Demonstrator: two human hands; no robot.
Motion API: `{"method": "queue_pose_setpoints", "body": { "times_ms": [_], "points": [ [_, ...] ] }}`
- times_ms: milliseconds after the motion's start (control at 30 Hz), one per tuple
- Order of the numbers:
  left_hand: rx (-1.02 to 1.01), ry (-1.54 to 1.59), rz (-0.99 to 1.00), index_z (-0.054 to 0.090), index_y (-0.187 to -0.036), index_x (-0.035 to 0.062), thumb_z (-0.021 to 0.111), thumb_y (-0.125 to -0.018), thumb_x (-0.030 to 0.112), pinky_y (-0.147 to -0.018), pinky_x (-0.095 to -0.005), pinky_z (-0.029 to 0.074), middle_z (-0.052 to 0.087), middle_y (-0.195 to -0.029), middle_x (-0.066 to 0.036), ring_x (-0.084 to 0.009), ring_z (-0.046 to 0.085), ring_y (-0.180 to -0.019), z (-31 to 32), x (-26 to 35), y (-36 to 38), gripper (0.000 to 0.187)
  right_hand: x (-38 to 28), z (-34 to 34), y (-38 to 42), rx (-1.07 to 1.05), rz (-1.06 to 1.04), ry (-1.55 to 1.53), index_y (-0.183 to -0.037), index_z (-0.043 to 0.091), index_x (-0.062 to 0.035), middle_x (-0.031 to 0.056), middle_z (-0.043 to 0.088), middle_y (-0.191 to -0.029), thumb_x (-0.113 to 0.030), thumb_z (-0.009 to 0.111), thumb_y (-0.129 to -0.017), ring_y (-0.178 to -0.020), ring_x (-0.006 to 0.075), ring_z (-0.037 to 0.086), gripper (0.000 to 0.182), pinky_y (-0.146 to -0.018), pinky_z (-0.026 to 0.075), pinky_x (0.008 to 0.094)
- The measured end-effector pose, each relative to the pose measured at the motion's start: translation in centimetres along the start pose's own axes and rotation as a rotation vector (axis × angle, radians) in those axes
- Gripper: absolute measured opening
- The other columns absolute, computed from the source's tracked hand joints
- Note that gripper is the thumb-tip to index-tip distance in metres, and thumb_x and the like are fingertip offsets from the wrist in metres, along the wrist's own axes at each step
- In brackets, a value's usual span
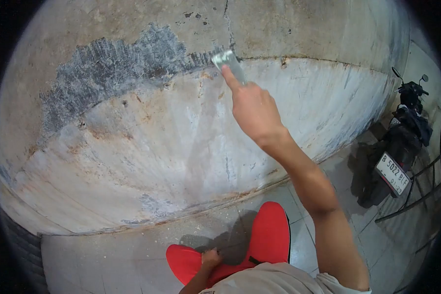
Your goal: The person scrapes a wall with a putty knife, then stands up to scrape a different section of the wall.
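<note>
My right hand point(255, 109) reaches up to the wall point(181, 127), closed around a flat metal scraper point(224, 58). The index finger lies stretched along the scraper's blade. Its bright, slightly blurred edge is at the border between bare grey plaster and the pale lower band, just below a vertical crack. Down by my red-trousered knee, my left hand point(211, 257) is closed, its fingers curled; what they hold, if anything, is hidden.
A rough dark grey patch point(117, 66) with its coating gone spreads left of the scraper. At right, a parked motorcycle point(402, 132) stands on the tiled floor point(108, 255). Small pale flakes are scattered along the wall's foot. A dark ridged surface point(22, 250) borders the lower left.
</note>
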State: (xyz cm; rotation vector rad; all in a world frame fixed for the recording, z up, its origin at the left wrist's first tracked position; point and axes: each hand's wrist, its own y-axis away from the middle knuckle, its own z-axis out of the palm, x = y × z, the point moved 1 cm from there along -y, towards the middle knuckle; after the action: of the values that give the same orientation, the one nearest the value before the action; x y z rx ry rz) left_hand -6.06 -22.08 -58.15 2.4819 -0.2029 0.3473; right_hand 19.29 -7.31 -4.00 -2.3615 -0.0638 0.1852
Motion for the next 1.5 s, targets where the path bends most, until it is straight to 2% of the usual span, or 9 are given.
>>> {"method": "queue_pose_setpoints", "body": {
  "times_ms": [200, 400, 567, 800, 867, 1067, 1267, 1367, 1500],
  "points": [
    [0.015, 0.018, 0.012, 0.063, -0.111, 0.0097, 0.045, -0.085, 0.041, -0.096, -0.0500, 0.041, 0.062, -0.114, -0.020, -0.0370, 0.058, -0.109, -0.5, 0.0, 0.2, 0.045, -0.3, -0.2, -2.1, 0.107, -0.062, 0.002, -0.142, 0.038, -0.0150, 0.0264, 0.061, -0.078, 0.000, 0.049, -0.081, -0.067, 0.0412, 0.062, 0.064, -0.062, 0.051, 0.0485],
    [-0.009, -0.028, 0.022, 0.064, -0.111, 0.0106, 0.045, -0.085, 0.041, -0.096, -0.0506, 0.040, 0.064, -0.113, -0.018, -0.0354, 0.060, -0.107, -0.4, 0.0, 0.8, 0.044, -0.4, -0.1, -0.1, -0.070, -0.037, 0.071, -0.141, 0.039, -0.0090, 0.0244, 0.061, -0.081, -0.004, 0.050, -0.084, -0.069, 0.0371, 0.065, 0.058, -0.061, 0.054, 0.0435],
    [-0.046, -0.006, 0.019, 0.064, -0.111, 0.0132, 0.045, -0.085, 0.042, -0.097, -0.0518, 0.038, 0.064, -0.113, -0.016, -0.0338, 0.060, -0.107, -0.7, 0.6, 0.2, 0.044, -1.3, -0.9, -3.0, 0.133, -0.115, 0.008, -0.143, 0.036, -0.0167, 0.0245, 0.060, -0.080, 0.001, 0.050, -0.081, -0.066, 0.0403, 0.062, 0.066, -0.062, 0.052, 0.0472],
    [-0.043, -0.027, 0.010, 0.065, -0.114, 0.0164, 0.046, -0.085, 0.043, -0.098, -0.0522, 0.037, 0.063, -0.115, -0.016, -0.0328, 0.060, -0.109, 0.0, -0.3, -0.3, 0.044, -0.9, -0.1, -1.2, -0.017, -0.089, 0.122, -0.141, 0.039, -0.0100, 0.0240, 0.060, -0.084, 0.000, 0.049, -0.082, -0.069, 0.0366, 0.065, 0.061, -0.060, 0.053, 0.0430],
    [-0.056, -0.020, 0.012, 0.064, -0.114, 0.0161, 0.046, -0.085, 0.044, -0.099, -0.0525, 0.037, 0.063, -0.116, -0.016, -0.0329, 0.059, -0.110, 0.1, -0.2, -0.3, 0.044, -1.5, -0.4, -3.2, 0.123, -0.122, 0.012, -0.144, 0.034, -0.0206, 0.0255, 0.060, -0.082, 0.000, 0.049, -0.081, -0.069, 0.0403, 0.063, 0.068, -0.064, 0.052, 0.0475],
    [-0.017, -0.060, 0.056, 0.064, -0.112, 0.0107, 0.041, -0.088, 0.041, -0.094, -0.0526, 0.041, 0.064, -0.112, -0.017, -0.0363, 0.060, -0.106, -0.4, -0.1, 0.9, 0.045, -0.9, 1.1, 0.5, -0.075, -0.016, 0.077, -0.144, 0.033, -0.0163, 0.0250, 0.060, -0.083, -0.001, 0.050, -0.082, -0.069, 0.0407, 0.062, 0.067, -0.063, 0.052, 0.0470],
    [-0.066, 0.006, 0.025, 0.063, -0.116, 0.0158, 0.049, -0.081, 0.042, -0.100, -0.0527, 0.036, 0.063, -0.117, -0.015, -0.0324, 0.059, -0.111, -0.7, 0.3, 0.5, 0.046, -2.4, -0.4, -3.4, 0.140, -0.148, 0.036, -0.145, 0.033, -0.0176, 0.0253, 0.060, -0.082, -0.002, 0.051, -0.083, -0.066, 0.0396, 0.063, 0.066, -0.060, 0.052, 0.0469],
    [-0.138, -0.018, 0.024, 0.063, -0.116, 0.0146, 0.049, -0.080, 0.041, -0.099, -0.0510, 0.038, 0.063, -0.117, -0.015, -0.0323, 0.059, -0.110, -0.9, 0.2, 0.5, 0.046, -2.2, 0.4, -1.1, 0.038, -0.103, 0.057, -0.144, 0.034, -0.0165, 0.0250, 0.060, -0.082, -0.001, 0.050, -0.083, -0.067, 0.0393, 0.063, 0.066, -0.061, 0.052, 0.0465],
    [-0.019, 0.028, 0.024, 0.064, -0.115, 0.0135, 0.044, -0.085, 0.039, -0.100, -0.0533, 0.035, 0.063, -0.116, -0.015, -0.0331, 0.059, -0.111, -0.6, -0.2, 0.9, 0.044, -2.5, 0.8, -1.4, 0.009, -0.072, 0.069, -0.144, 0.035, -0.0166, 0.0245, 0.060, -0.081, -0.001, 0.050, -0.083, -0.068, 0.0393, 0.063, 0.065, -0.061, 0.052, 0.0464]
  ]
}}
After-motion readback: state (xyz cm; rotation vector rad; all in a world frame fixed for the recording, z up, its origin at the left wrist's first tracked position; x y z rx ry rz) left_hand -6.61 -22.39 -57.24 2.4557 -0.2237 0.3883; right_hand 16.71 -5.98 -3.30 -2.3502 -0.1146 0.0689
